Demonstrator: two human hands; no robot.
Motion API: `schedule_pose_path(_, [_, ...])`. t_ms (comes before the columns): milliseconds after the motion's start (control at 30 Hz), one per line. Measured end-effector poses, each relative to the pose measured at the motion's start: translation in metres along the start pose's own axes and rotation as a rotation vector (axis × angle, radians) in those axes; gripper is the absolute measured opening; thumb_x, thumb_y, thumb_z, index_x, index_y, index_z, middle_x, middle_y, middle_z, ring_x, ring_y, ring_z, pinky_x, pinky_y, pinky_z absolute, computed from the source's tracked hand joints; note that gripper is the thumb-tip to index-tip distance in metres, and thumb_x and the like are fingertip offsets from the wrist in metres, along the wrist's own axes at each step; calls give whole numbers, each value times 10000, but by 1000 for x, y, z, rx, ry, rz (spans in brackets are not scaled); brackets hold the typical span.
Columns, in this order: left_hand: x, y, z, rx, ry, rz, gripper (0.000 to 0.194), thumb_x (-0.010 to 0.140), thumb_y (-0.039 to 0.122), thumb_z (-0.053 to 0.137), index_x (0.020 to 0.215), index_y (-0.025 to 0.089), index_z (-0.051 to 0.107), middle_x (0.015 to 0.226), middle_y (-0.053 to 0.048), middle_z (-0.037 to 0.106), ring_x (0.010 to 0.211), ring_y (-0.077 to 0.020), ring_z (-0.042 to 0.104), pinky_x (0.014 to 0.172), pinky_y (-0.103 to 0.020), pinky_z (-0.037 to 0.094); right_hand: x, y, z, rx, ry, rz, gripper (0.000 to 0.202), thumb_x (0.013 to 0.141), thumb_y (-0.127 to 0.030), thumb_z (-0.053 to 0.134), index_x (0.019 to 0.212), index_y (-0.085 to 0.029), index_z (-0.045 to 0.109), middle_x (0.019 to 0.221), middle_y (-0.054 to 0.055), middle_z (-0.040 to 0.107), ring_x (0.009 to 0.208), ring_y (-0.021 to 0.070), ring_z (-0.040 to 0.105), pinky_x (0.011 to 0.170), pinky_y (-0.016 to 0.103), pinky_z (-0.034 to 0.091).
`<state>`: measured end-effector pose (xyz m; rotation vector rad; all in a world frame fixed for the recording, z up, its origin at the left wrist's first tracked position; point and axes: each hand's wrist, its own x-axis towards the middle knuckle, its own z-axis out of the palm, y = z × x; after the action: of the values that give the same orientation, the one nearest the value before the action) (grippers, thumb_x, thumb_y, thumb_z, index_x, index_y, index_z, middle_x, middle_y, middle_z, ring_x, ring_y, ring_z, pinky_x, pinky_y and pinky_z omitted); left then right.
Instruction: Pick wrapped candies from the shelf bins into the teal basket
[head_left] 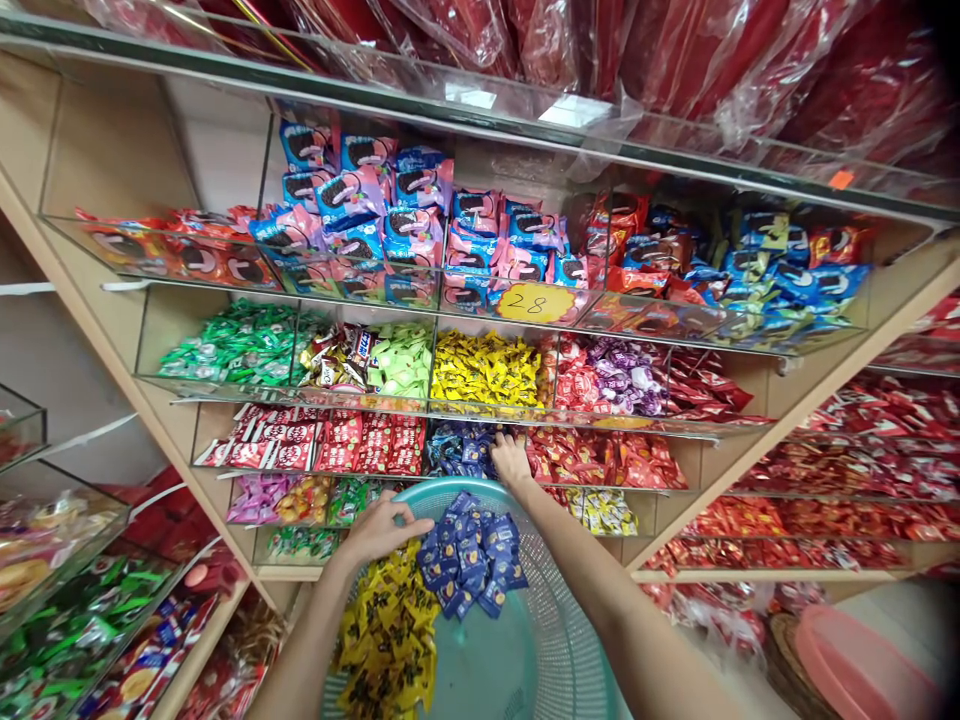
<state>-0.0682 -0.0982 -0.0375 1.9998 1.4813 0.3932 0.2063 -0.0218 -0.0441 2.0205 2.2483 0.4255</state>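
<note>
My left hand [381, 530] grips the far rim of a teal plastic basket [540, 650] held low in front of me. Inside the basket lie a pile of blue wrapped candies [472, 555] and a heap of yellow wrapped candies [390, 635]. My right hand [511, 460] reaches over the basket into a clear shelf bin of blue wrapped candies [461, 447], fingers dug into the pile; whether it holds any is hidden.
Tiered clear bins hold green [236, 345], yellow [484, 370], red [367, 443] and purple candies, with blue cookie packs [390, 215] above. A yellow price tag reading 28 [534, 303] sits on a bin front. Red wrapped goods hang overhead. More shelves flank both sides.
</note>
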Motion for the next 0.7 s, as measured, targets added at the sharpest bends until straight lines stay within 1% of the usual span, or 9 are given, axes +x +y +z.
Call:
schedule_pose_path(167, [0,0,0,-9,1,-5,560,608,756,501,686,229,676,1135,-45,548,1064,-279,517,888,-321,407,1,-1,-3,8,7,18,285,833,-159,472,1078,-112,609,1218,189,499,1036,263,461,828,361,354])
schedule_pose_path(267, [2,-3,1,-10,4,3,560,614,755,495,688,229,671,1109,-44,551,1062,-272,517,889,-318,406,2,-2,-2,14,9,29,289,830,-138,467,1082,-108,605,1214,197,502,1029,267,468,820,365,351])
schedule_pose_path(467, [2,-6,2,-13,9,17,551,625,750,488,683,233,669,1066,-41,553,1055,-270,526,895,-317,403,4,-3,1,27,31,36,360,867,-75,316,1058,-117,618,1207,204,509,1021,273,474,793,373,347])
schedule_pose_path(700, [1,-6,1,-28,27,7,527,630,726,510,679,226,671,1113,-51,547,1072,-283,522,893,-324,403,-2,2,-12,41,59,-36,321,896,-123,319,1054,-155,597,1214,163,498,1074,253,433,830,344,327])
